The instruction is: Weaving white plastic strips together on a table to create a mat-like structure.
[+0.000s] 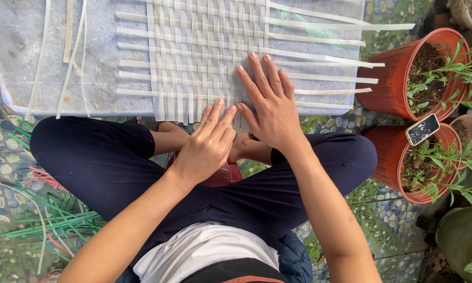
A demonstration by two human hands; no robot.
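— So where did the hands sit?

— Both were at the near edge of the grey board [21,47], on the woven mat of white strips [204,52]. The right hand [270,105] lay flat, palm down, fingers slightly spread, pressing the weave near the board's near right part. The left hand [210,144] had its fingers drawn together, tips touching the hanging strip ends at the near edge, just beside the right thumb.

— Was the left pinching a strip?

— I couldn't tell; the fingertips hid whatever lay under them (the strips there were pale and crowded).

— And the mat itself?

— It covered the board's middle, its far end cut off by the top of the view. Loose ends stuck out past the right edge, and a few loose white strips [71,52] lay toward the left edge.

— Anything else half seen?

— Green strips [57,220] on the patterned floor by the left knee, two terracotta pots [390,89] with plants on the right, and a small dark phone [422,129] resting on the nearer pot's rim.
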